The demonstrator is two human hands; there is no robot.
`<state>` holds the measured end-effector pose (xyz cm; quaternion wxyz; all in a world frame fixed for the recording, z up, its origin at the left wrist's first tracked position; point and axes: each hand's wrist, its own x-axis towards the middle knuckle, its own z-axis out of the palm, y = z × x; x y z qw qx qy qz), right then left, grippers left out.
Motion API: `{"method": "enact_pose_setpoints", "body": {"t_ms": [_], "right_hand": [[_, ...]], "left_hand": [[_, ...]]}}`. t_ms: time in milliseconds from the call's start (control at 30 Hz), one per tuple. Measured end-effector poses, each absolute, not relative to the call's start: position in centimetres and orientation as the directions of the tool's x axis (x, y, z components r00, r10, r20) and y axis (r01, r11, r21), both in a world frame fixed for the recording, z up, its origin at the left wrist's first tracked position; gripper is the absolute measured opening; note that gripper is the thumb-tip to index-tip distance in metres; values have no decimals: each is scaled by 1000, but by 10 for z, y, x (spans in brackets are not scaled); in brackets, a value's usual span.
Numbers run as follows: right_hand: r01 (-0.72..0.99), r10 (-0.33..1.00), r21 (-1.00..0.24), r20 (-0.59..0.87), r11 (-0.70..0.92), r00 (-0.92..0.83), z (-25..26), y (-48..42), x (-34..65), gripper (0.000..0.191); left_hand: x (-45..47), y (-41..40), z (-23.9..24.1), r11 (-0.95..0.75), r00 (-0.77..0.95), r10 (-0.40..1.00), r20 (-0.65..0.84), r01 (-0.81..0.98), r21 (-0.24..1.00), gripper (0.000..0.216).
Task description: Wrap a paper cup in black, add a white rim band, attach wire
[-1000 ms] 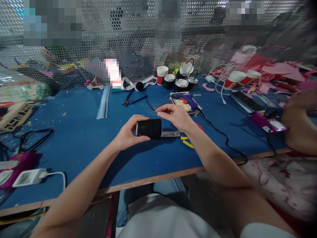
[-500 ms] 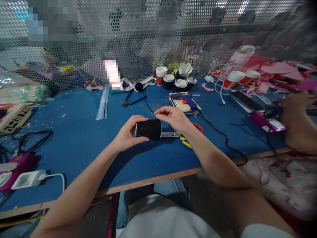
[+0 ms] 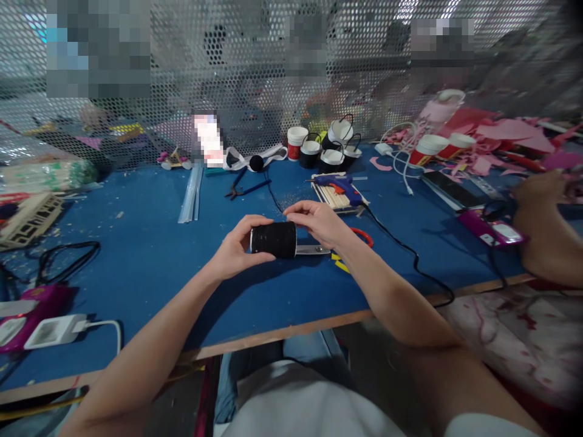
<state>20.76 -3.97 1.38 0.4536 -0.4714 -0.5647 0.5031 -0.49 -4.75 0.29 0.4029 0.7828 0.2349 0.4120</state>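
Observation:
My left hand (image 3: 234, 247) is wrapped round a black cylinder (image 3: 274, 239), a cup covered in black cord, held on its side above the blue table (image 3: 150, 267). At the cylinder's right end my right hand (image 3: 319, 223) has its fingers pinched on top of the rim, apparently on a thin black cord (image 3: 272, 195) that trails back across the table. Scissors with red and yellow handles (image 3: 339, 250) lie on the table just under my right hand.
A blue glue gun (image 3: 339, 182) rests on wooden sticks behind my hands, its black cable (image 3: 412, 258) running to the table's front edge. Black-wrapped cups (image 3: 330, 156), pliers (image 3: 239, 187) and glue sticks (image 3: 191, 193) lie farther back. Another person's hand (image 3: 544, 227) rests at the right. A white charger (image 3: 50, 331) sits front left.
My right hand has slid slightly down and left, closer onto the cylinder's right rim. The left hand and cylinder have stayed nearly still.

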Motion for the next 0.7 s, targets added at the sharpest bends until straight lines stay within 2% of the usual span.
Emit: {"method": "enact_pose_setpoints", "body": {"t_ms": [200,467,633,700], "right_hand": [[28,990,-999,-24,-21,-138,15,-40,206,14],[-48,983,-994,-92,-101,-160,8,-36,206,12],[-24,982,-993,-114,-119,-152,-1,-31,207,12],[34,990,-997,-78,-74,-118,-2,-30,207,14]], "left_hand": [[-5,-48,1,-542,538,716,446,26,840,54],[-4,-48,0,-415,516,780,354,3,910,55],[-4,-46,-3,-248,445,862,243,-48,968,58],[-4,-44,-5,-218,402,887,228,-71,973,57]]}}
